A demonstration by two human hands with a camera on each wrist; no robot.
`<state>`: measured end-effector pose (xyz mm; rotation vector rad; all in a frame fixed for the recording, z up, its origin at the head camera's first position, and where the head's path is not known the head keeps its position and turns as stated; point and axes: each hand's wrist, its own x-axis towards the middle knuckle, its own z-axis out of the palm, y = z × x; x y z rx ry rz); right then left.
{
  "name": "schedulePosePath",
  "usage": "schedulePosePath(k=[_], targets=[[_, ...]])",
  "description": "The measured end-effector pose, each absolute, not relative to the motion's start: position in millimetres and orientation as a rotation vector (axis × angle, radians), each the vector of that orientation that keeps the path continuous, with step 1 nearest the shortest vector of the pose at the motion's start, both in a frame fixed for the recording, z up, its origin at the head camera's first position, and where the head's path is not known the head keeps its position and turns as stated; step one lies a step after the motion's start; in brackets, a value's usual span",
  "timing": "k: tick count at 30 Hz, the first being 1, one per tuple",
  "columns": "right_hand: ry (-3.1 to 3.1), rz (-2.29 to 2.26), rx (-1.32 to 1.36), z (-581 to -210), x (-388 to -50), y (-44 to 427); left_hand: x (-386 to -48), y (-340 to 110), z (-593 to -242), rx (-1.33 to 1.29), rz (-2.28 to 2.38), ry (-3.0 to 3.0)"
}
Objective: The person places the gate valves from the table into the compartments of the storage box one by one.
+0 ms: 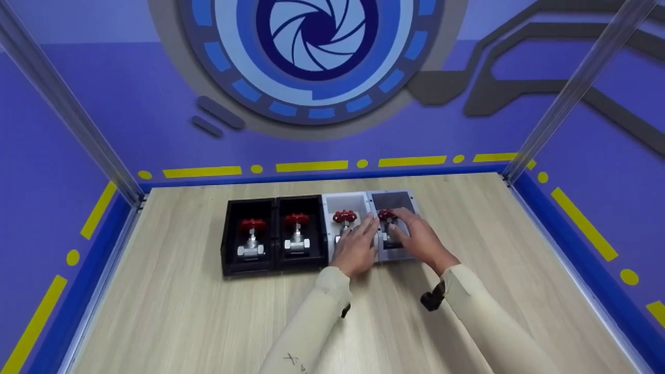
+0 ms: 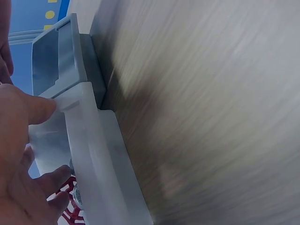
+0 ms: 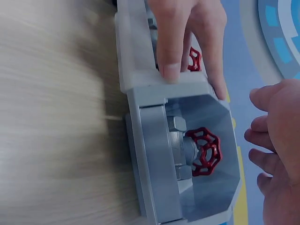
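My left hand (image 1: pixel 356 248) rests on the wall where a white bin (image 1: pixel 335 200) meets a grey bin (image 1: pixel 392 199). Its fingers are fairly straight; in the left wrist view the thumb touches the rim. Inside the white bin a valve with a red handwheel (image 1: pixel 343 216) is partly hidden by that hand. Over the grey bin hovers my right hand (image 1: pixel 422 240), fingers loosely bent. A similar valve lies in the grey bin, its red handwheel (image 3: pixel 206 151) apart from the right fingers in the right wrist view.
Two black bins (image 1: pixel 249 267) adjoin the white one on the left, each holding a metal valve (image 1: pixel 297 244) with a red handwheel. The row stands on a wood-grain table (image 1: pixel 182 322). Blue-purple panels (image 1: pixel 104 104) and clear corner posts enclose the table's back and sides.
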<state>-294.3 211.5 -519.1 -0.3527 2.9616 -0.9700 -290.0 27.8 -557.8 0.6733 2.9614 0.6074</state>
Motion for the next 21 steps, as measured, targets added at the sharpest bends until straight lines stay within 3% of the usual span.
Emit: schedulePosePath(k=[12, 21], targets=[[3.042, -1.038, -0.548, -518.7, -286.1, 200.9, -290.0, 24.7, -558.8, 0.688, 0.422, 3.061], [3.058, -1.008, -0.512, -511.8, -276.2, 197.1, -277.7, 15.4, -549.5, 0.725, 0.46, 3.028]])
